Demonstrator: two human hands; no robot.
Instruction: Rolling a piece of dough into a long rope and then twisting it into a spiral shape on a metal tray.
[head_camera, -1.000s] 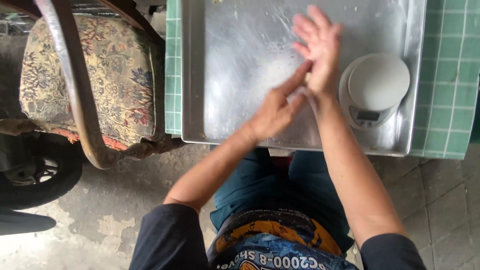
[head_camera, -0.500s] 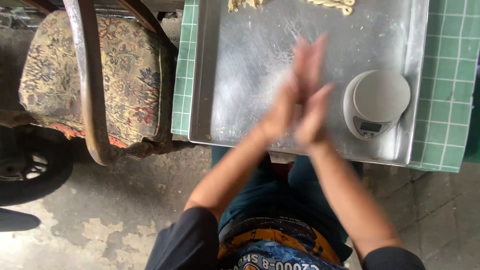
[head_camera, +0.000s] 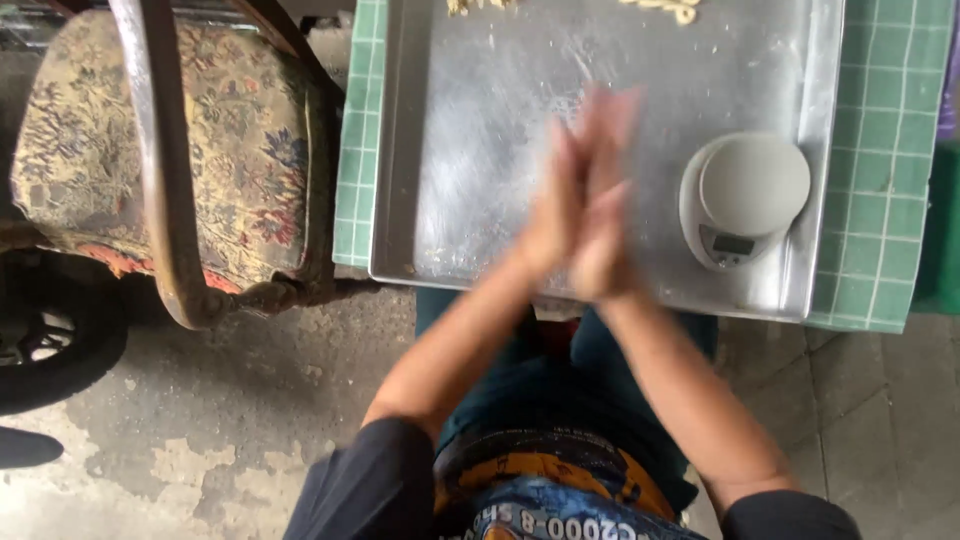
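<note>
Both hands are blurry, so fingers are hard to see. Left hand (head_camera: 553, 215) & right hand (head_camera: 603, 225) press flat together, fingers straight & closed, over the big shiny metal tray (head_camera: 470, 150) on the green tiled table (head_camera: 880, 200). Small round grey scale (head_camera: 743, 200) sits right. Pale dough bits (head_camera: 660, 8) far, cut off. Flowery chair (head_camera: 150, 160) left, grey floor (head_camera: 250, 400) near.
</note>
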